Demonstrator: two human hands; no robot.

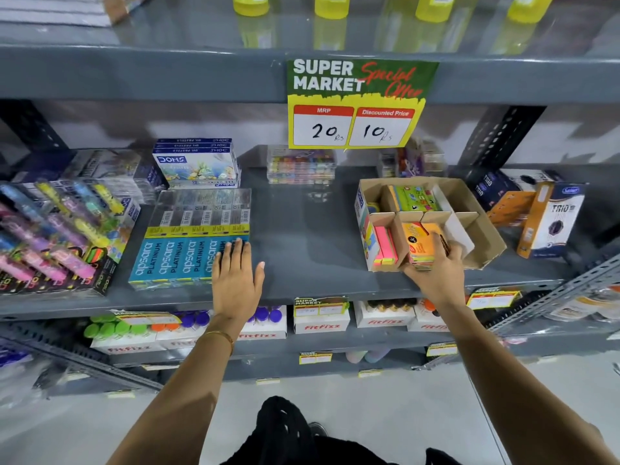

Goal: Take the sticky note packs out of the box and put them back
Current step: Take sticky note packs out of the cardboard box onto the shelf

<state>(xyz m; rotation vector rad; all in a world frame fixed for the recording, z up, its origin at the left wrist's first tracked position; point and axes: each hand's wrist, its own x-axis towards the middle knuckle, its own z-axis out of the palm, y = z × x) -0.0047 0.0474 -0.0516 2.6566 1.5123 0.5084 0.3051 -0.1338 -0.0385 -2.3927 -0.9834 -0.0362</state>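
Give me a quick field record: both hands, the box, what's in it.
right hand: gripping orange sticky note pack at the box's front compartment
left hand: flat, fingertips on Apsara Platinum pencil packs
cardboard box: on grey shelf, divided
still inside: pink sticky note pack front left, green sticky note pack at back

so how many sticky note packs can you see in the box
3: a pink pack front left, an orange pack at the front in the right hand, a green pack at the back. More may be hidden.
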